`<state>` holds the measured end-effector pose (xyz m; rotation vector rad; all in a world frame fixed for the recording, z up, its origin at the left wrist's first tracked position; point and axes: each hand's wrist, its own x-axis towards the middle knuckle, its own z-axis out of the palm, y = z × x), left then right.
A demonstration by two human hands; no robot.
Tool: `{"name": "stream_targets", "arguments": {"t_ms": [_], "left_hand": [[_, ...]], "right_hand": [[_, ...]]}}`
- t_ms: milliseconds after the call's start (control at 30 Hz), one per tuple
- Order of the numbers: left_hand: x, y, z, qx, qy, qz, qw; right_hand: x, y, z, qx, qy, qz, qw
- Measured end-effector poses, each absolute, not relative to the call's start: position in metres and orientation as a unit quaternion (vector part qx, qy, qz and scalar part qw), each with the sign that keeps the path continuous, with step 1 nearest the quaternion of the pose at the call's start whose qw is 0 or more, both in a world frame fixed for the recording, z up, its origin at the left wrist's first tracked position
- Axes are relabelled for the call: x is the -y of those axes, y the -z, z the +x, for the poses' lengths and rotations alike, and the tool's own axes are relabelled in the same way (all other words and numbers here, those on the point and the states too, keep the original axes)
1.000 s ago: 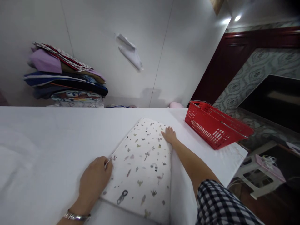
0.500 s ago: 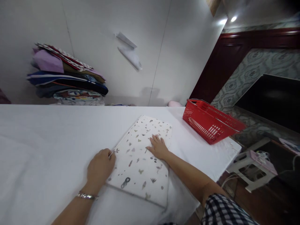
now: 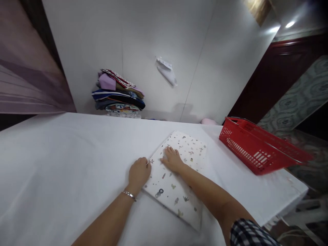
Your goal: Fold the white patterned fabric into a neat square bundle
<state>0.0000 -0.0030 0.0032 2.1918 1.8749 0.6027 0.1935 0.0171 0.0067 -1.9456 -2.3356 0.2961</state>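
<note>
A folded white cloth (image 3: 176, 181) printed with small grey and green plant figures lies flat on the white-covered table. My left hand (image 3: 139, 172), a silver bracelet at its wrist, is closed on the cloth's left edge, with its thumb and fingers pinching there. On top of the cloth rests my right hand (image 3: 173, 160), palm down and fingers spread, towards its left side. The right forearm crosses over the cloth and hides part of its right side.
A red plastic basket (image 3: 256, 147) stands on the table (image 3: 77, 164) at the right. Against the grey wall behind, folded clothes (image 3: 119, 97) are stacked. A purplish curtain (image 3: 30, 68) hangs at the left, and a dark red door (image 3: 276, 75) is at the right.
My right hand has slid left across the cloth, nearer to my left hand. The left hand keeps its hold on the edge. The view has swung left, bringing in the curtain.
</note>
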Motion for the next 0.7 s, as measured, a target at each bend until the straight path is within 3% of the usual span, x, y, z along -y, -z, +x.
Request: {"name": "stream_targets", "arguments": {"t_ms": [700], "left_hand": [[0.001,0.005,0.003,-0.641,-0.215,0.731,0.094]], "right_hand": [[-0.019,0.004,0.168,0.796,-0.094,-0.596,0.046]]}}
